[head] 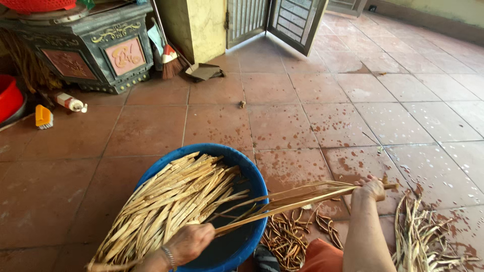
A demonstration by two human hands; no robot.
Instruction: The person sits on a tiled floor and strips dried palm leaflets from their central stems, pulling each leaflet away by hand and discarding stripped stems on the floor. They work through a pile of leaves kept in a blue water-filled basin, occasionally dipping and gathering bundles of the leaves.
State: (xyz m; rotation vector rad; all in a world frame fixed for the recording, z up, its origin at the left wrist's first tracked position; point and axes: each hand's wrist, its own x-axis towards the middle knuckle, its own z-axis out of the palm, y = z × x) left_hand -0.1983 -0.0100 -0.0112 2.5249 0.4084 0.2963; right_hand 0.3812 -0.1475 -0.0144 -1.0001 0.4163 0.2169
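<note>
A blue plastic basin (254, 174) stands on the tiled floor in front of me, piled on its left side with several pale dried plant strips (166, 206). My left hand (189, 243), a bracelet at its wrist, is closed over the basin on the near end of a long thin tan stalk (287, 201). My right hand (370, 189) grips the far end of the same stalk bundle to the right of the basin, above the floor.
Dark curled peelings (287, 236) lie on the floor by the basin. A pile of pale stalks (421, 239) lies at lower right. Far left: an ornate dark stand (85, 50), broom (170, 60), dustpan (203, 71), red tub (9, 98), bottle (69, 102), yellow brush (43, 117). Folding door (282, 20) behind.
</note>
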